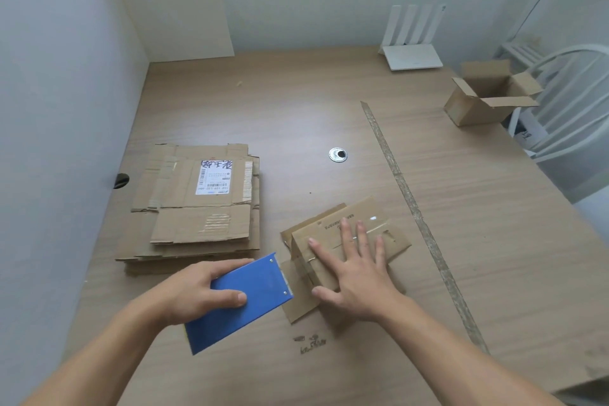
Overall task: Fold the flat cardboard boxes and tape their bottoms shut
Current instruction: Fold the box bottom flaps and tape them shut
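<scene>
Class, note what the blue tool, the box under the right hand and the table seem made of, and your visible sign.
The blue tool: smooth, matte plastic or painted metal; even colour, two rivets. The box: brown matte cardboard, creased flaps, with a glossy clear tape strip that glints. The table: pale wood-grain, probably laminate; light sheen.

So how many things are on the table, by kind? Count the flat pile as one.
Boxes: 2, the near box and the open box
Flat pile: 1
Blue tool: 1, in the left hand
Router: 1
Total: 5
</scene>
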`<state>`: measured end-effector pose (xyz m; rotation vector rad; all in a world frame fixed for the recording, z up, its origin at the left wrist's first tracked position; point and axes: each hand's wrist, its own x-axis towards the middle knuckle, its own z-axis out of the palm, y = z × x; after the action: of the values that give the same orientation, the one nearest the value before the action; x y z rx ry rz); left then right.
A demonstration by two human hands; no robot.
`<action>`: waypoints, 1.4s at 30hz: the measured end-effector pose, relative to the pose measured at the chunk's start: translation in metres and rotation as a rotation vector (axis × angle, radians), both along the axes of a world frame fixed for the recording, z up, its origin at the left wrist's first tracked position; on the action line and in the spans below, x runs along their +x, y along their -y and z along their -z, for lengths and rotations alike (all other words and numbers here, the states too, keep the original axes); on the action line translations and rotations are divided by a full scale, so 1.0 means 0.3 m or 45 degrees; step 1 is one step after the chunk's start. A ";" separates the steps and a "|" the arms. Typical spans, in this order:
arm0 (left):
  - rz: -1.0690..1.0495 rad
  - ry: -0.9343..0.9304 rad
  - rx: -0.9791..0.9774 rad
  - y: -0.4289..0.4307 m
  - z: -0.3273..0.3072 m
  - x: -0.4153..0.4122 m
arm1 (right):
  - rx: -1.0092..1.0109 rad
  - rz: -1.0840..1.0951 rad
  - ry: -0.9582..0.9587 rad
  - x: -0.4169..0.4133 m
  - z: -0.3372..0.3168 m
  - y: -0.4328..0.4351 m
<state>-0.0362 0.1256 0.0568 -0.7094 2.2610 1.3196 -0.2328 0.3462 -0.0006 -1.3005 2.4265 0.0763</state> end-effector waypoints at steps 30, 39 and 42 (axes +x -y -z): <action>-0.256 0.216 -0.635 -0.251 0.159 -0.142 | -0.031 0.118 0.010 0.026 -0.036 0.009; -0.521 0.097 -0.596 -0.162 0.151 -0.035 | -0.171 0.355 0.074 0.051 -0.050 0.030; -0.600 0.056 -0.586 -0.157 0.151 -0.032 | -0.300 0.464 -0.023 0.075 -0.005 0.054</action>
<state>-0.0458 0.1727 0.0114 -1.4867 2.4777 0.9417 -0.2102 0.3300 0.0009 -0.9249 2.7094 -0.3057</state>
